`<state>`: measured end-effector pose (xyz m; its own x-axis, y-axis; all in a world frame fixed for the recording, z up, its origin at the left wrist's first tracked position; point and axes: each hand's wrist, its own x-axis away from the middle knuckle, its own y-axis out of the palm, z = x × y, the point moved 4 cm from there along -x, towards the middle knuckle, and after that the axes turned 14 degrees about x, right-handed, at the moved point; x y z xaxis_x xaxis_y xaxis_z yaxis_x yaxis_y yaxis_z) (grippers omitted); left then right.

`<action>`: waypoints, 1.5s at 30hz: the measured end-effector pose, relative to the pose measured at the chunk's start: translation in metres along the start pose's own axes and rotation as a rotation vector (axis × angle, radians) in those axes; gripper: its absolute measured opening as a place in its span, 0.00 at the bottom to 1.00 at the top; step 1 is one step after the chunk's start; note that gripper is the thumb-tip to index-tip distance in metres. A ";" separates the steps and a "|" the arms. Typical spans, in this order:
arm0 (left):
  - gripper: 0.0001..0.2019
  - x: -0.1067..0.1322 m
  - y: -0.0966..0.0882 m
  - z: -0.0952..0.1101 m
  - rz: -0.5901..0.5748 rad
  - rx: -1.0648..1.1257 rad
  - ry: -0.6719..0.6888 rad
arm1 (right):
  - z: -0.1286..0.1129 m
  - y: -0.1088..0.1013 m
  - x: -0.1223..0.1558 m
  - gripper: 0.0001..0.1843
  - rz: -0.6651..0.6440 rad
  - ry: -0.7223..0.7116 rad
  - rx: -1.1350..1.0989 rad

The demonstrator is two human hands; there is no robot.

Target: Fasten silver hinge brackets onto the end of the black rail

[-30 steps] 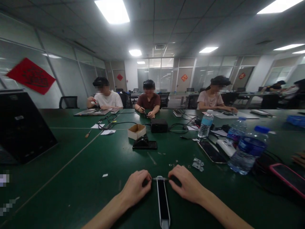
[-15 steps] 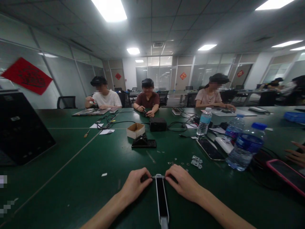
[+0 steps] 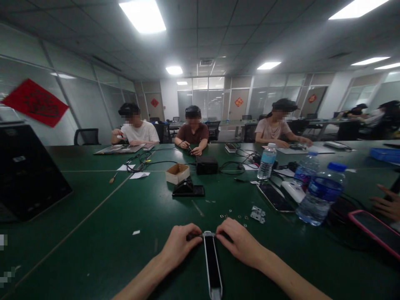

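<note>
A long, narrow device with a black face and pale frame [image 3: 213,262] lies on the green table, pointing away from me. At its far end, a small metallic piece [image 3: 208,234] sticks out to both sides. My left hand [image 3: 181,243] is closed, thumb and fingers pinching the left end of this piece. From the other side, my right hand [image 3: 236,240] pinches its right end. The fingertips cover most of the piece, so its exact kind is unclear. Just beyond my right hand lie several tiny rings or nuts [image 3: 239,216] and small grey metal plates [image 3: 258,214].
Ahead stand a black stand [image 3: 188,189], a small open cardboard box [image 3: 177,173] and a black box [image 3: 206,165]. Water bottles [image 3: 323,196], a phone [image 3: 275,197] and cables fill the right side. Three people sit opposite; another person's hand [image 3: 387,202] shows at far right.
Both hands keep their pinch at the device's far end, with the fingers shifting only slightly. The whole view has tilted a little, moving the scene slightly down.
</note>
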<state>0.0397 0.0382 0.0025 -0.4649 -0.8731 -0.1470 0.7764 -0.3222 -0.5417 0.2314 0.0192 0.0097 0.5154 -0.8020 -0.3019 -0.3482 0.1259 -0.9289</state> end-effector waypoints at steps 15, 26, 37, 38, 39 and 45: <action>0.08 0.001 0.001 0.005 -0.043 -0.071 0.007 | 0.003 0.004 0.002 0.07 -0.012 -0.006 -0.023; 0.08 0.002 0.001 -0.002 -0.037 -0.075 0.028 | 0.061 -0.025 0.010 0.11 0.155 0.145 0.260; 0.10 0.003 -0.001 -0.001 -0.015 -0.074 0.061 | 0.055 -0.008 0.006 0.13 0.102 0.132 0.297; 0.10 0.003 -0.001 0.000 -0.017 -0.078 0.052 | 0.052 -0.008 0.005 0.13 0.094 0.127 0.303; 0.10 0.004 -0.001 0.001 -0.017 -0.083 0.042 | 0.050 -0.008 0.004 0.13 0.085 0.123 0.305; 0.11 0.004 -0.002 0.002 0.016 -0.101 0.045 | 0.043 -0.009 0.002 0.12 0.080 0.099 0.278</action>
<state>0.0367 0.0343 0.0051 -0.4729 -0.8598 -0.1925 0.7381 -0.2673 -0.6195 0.2693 0.0416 0.0087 0.4112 -0.8345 -0.3668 -0.1503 0.3348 -0.9302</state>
